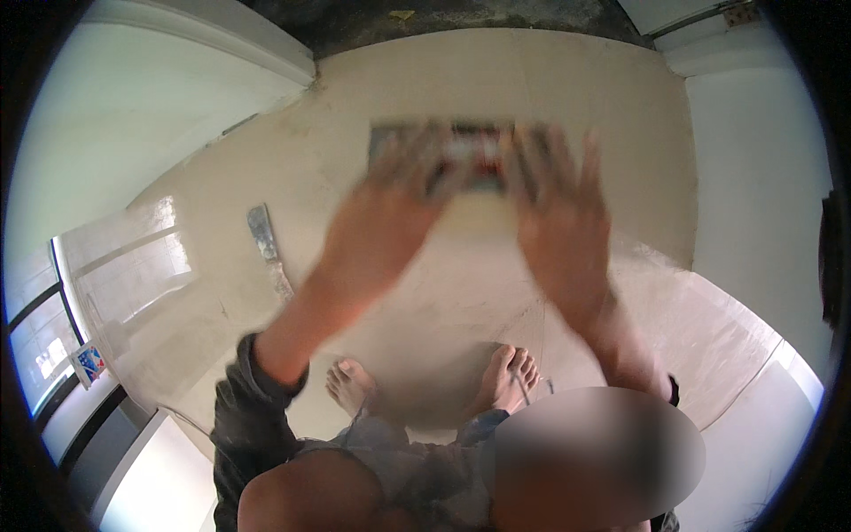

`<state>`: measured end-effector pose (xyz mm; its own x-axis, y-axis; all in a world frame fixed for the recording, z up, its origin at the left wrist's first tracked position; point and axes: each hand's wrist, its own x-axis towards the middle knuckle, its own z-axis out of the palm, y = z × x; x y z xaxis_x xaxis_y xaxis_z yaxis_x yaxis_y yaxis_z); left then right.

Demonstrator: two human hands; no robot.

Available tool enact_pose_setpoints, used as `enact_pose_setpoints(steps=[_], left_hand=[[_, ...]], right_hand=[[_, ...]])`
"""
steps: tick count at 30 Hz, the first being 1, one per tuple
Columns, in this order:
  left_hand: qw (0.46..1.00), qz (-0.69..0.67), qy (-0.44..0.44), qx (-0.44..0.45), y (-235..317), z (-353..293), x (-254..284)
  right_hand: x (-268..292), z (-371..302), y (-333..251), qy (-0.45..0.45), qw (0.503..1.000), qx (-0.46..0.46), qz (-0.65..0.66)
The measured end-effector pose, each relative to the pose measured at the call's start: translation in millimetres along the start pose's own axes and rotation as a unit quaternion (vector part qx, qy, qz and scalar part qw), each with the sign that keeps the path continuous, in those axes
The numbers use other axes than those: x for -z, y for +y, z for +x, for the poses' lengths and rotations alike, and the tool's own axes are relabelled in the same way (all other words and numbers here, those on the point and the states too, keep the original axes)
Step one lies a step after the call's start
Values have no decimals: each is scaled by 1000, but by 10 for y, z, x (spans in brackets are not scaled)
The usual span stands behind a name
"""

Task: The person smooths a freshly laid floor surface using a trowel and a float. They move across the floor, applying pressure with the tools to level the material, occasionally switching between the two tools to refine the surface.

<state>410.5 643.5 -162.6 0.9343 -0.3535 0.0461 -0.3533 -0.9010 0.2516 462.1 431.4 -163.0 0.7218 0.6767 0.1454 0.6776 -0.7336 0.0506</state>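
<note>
A flat, dark rectangular plate [480, 133] with a red and pale middle lies on or just over the beige-coated floor in front of me. My left hand [409, 164] holds its left part, fingers pointing away from me. At its right end is my right hand [551, 168], gripping with the near fingers while the outermost finger sticks out past the edge. Both hands and the plate are smeared by motion, so fine finger contact is hard to see. A putty knife [263, 232] with a worn blade lies on the floor left of my left forearm.
The beige floor [612, 97] ends at a dark, rough surface [461, 16] at the far side. White walls [753, 160] stand on both sides. My bare feet [507, 379] are on the floor below my hands. A small coloured packet [89, 364] is at the far left.
</note>
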Motion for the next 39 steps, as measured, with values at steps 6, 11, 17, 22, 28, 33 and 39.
enact_pose_setpoints(steps=[6,11,17,22,28,33,39], left_hand=[[984,-64,-164,9,658,-1098,-353],[990,-95,-86,60,748,-1299,-343],[973,-167,87,133,499,-1466,-445],[909,-174,211,315,71,-2318,-813],[874,-45,260,408,-376,-3248,-1105],[863,-62,258,431,-441,-3268,-1167],[885,-84,236,392,-345,-3249,-1094]], right_hand=[[-46,-1204,-867,-166,972,-31,166],[-230,-1173,-799,-101,983,-44,148],[-600,-572,-297,-22,994,-13,102],[-687,-474,-276,9,997,5,79],[-731,-285,-224,-5,997,13,72],[-718,-249,-166,7,998,14,61],[-633,-392,-326,-29,998,-3,56]])
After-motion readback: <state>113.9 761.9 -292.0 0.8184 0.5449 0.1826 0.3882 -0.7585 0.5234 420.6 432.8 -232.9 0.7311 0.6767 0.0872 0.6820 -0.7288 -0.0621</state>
